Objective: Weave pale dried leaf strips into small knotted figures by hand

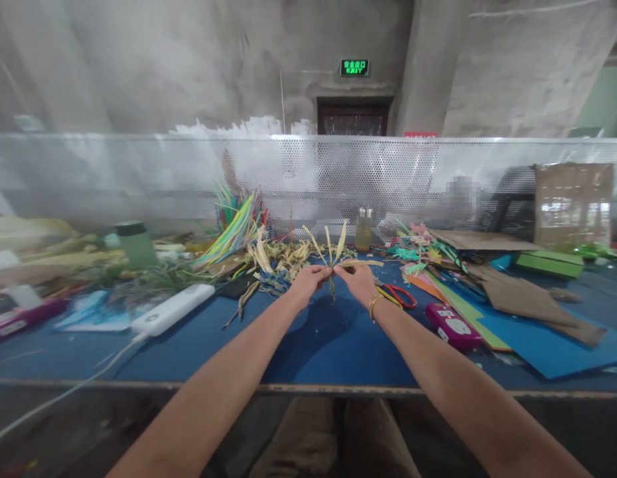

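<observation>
Between my two hands, a small bundle of pale yellow straw-like strips (330, 247) is held above the blue table. Several strips fan upward, one points off to the right, and a short twisted end hangs below. My left hand (311, 282) pinches the bundle's middle from the left side. From the right, my right hand (355, 279) pinches the same spot with thumb and forefinger, and a gold bracelet (374, 305) circles that wrist. The fingertips nearly meet and hide the joint of the strips. Red-and-yellow-handled scissors (401, 297) lie just beyond my right wrist.
A heap of dried strips (283, 255) and coloured stems (233, 229) lies behind my left hand. A white power strip (174, 310) with a cable is at left. Right are a purple box (452, 325), coloured paper (552, 348) and cardboard (532, 299). A perforated metal screen (308, 172) stands behind.
</observation>
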The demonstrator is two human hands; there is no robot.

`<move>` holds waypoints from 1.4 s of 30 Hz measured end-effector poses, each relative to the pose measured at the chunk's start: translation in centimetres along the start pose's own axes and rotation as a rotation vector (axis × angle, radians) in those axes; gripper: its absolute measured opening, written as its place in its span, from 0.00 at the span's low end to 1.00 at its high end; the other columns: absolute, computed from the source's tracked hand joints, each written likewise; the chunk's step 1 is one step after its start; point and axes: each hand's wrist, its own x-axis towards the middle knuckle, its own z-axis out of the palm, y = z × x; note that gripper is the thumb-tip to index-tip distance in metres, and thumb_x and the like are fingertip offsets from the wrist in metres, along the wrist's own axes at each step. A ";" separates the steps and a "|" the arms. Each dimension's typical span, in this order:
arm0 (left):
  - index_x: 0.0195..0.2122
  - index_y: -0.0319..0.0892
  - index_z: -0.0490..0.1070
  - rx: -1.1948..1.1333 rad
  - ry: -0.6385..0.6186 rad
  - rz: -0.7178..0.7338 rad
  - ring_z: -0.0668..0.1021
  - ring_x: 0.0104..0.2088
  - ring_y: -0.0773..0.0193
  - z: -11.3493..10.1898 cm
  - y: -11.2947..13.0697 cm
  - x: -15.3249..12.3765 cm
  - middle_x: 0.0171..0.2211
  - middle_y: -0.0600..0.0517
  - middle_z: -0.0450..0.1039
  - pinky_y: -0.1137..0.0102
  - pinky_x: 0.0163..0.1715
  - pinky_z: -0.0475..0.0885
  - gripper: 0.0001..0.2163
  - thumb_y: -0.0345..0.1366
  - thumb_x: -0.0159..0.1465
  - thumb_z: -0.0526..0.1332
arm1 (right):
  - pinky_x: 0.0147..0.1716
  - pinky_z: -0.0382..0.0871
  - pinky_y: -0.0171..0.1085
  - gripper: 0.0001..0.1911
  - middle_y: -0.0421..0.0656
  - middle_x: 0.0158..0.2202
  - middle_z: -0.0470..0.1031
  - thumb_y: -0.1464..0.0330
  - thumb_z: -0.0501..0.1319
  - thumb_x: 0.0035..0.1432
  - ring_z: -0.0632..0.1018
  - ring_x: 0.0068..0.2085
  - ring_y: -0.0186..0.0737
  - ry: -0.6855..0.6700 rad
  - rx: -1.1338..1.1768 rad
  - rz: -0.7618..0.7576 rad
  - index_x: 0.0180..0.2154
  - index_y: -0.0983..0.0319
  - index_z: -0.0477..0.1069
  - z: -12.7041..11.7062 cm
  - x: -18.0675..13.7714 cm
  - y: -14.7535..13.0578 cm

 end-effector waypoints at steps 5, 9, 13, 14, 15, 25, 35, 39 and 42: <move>0.21 0.39 0.71 0.033 0.035 0.063 0.58 0.17 0.73 0.0 0.2 -0.1 0.15 0.59 0.57 0.73 0.19 0.49 0.15 0.47 0.44 0.69 | 0.31 0.68 0.37 0.08 0.42 0.26 0.76 0.64 0.62 0.50 0.75 0.28 0.38 0.001 0.009 0.015 0.25 0.62 0.75 0.0 -0.1 -0.4; 0.22 0.40 0.72 0.061 0.055 0.062 0.60 0.18 0.73 0.0 0.4 -0.1 0.16 0.57 0.62 0.73 0.20 0.51 0.14 0.46 0.45 0.69 | 0.30 0.68 0.36 0.08 0.42 0.26 0.76 0.64 0.62 0.49 0.75 0.28 0.38 0.000 0.037 0.012 0.25 0.62 0.74 -0.1 -0.1 -0.7; 0.26 0.40 0.74 0.059 0.055 0.006 0.62 0.18 0.72 -0.2 0.2 0.0 0.20 0.55 0.67 0.73 0.19 0.52 0.14 0.45 0.45 0.69 | 0.29 0.68 0.36 0.08 0.42 0.25 0.77 0.64 0.62 0.48 0.75 0.28 0.38 0.006 0.035 0.019 0.24 0.62 0.75 -0.2 0.0 -0.7; 0.26 0.40 0.75 0.052 0.060 -0.003 0.62 0.18 0.73 -0.3 0.1 0.1 0.21 0.55 0.67 0.73 0.19 0.52 0.14 0.45 0.45 0.69 | 0.28 0.68 0.36 0.08 0.42 0.24 0.76 0.63 0.63 0.47 0.75 0.27 0.38 0.002 0.036 0.025 0.24 0.62 0.75 -0.2 0.0 -0.6; 0.27 0.40 0.75 0.046 0.067 -0.009 0.62 0.18 0.73 -0.3 0.0 0.2 0.21 0.55 0.67 0.73 0.19 0.51 0.14 0.45 0.44 0.69 | 0.27 0.68 0.36 0.08 0.42 0.23 0.76 0.63 0.64 0.46 0.74 0.26 0.38 0.000 0.044 0.030 0.24 0.62 0.74 -0.2 0.0 -0.4; 0.28 0.41 0.76 0.064 -0.038 -0.001 0.64 0.21 0.71 -0.1 0.3 -0.2 0.21 0.55 0.65 0.75 0.18 0.50 0.13 0.45 0.48 0.67 | 0.32 0.70 0.36 0.09 0.43 0.27 0.76 0.63 0.63 0.46 0.76 0.30 0.38 0.012 0.187 0.066 0.28 0.62 0.73 -0.3 0.6 -0.1; 0.27 0.40 0.74 0.015 -0.119 -0.021 0.65 0.22 0.71 0.1 0.3 -0.3 0.24 0.52 0.70 0.74 0.18 0.50 0.14 0.46 0.48 0.67 | 0.30 0.70 0.35 0.06 0.40 0.26 0.73 0.66 0.63 0.46 0.75 0.27 0.37 0.026 0.113 -0.028 0.29 0.61 0.68 -0.2 0.6 0.1; 0.28 0.39 0.73 0.017 -0.143 -0.021 0.64 0.22 0.71 0.2 0.4 -0.5 0.24 0.52 0.69 0.75 0.18 0.49 0.15 0.47 0.49 0.66 | 0.31 0.70 0.34 0.06 0.40 0.27 0.73 0.68 0.62 0.46 0.74 0.28 0.36 0.064 0.031 -0.094 0.30 0.61 0.68 -0.3 0.6 -0.1; 0.28 0.38 0.73 0.021 -0.147 -0.027 0.63 0.21 0.72 0.2 0.2 -0.4 0.21 0.54 0.65 0.75 0.18 0.49 0.15 0.47 0.50 0.65 | 0.29 0.69 0.34 0.04 0.39 0.25 0.73 0.68 0.62 0.48 0.74 0.27 0.35 -0.005 -0.008 -0.095 0.26 0.61 0.68 -0.4 0.4 -0.4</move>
